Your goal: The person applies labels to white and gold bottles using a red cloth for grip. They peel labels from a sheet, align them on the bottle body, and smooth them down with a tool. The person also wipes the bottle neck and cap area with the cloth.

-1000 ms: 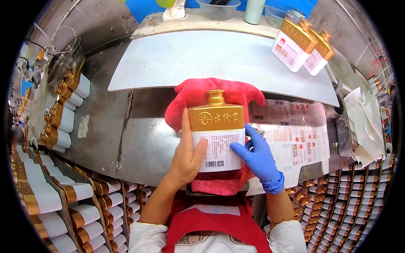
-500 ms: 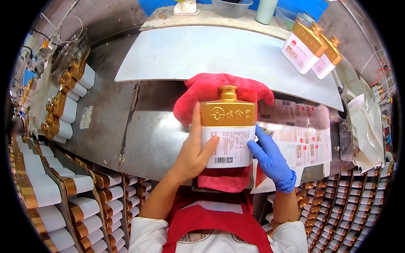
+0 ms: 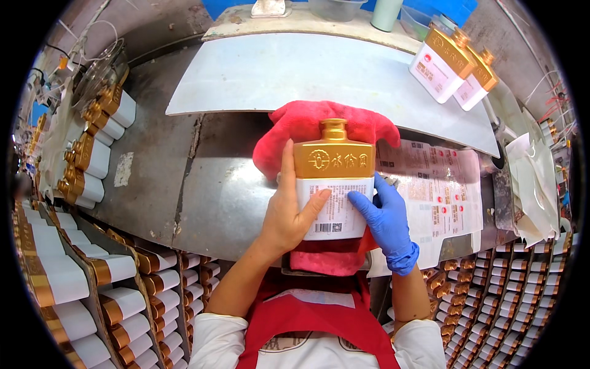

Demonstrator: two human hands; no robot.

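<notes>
A flat white bottle with a gold shoulder and neck is held upright between both hands, its printed face toward me. My bare left hand grips its left side, thumb across the print. On the other side my right hand, in a blue glove, holds the right edge with its thumb pressed on the print. Red plush cloth lies behind and beneath the bottle. To the right, a sheet of printed decals rests on the metal table.
A pale board spans the table's back, with two gold-and-white bottles at its right end. More bottles line the left side. Racks of bottles flank me below. A green cup stands at the back.
My gloved right thumb has moved left from the bottle's edge onto its printed face. The bottle has shifted slightly up and right in the picture.
</notes>
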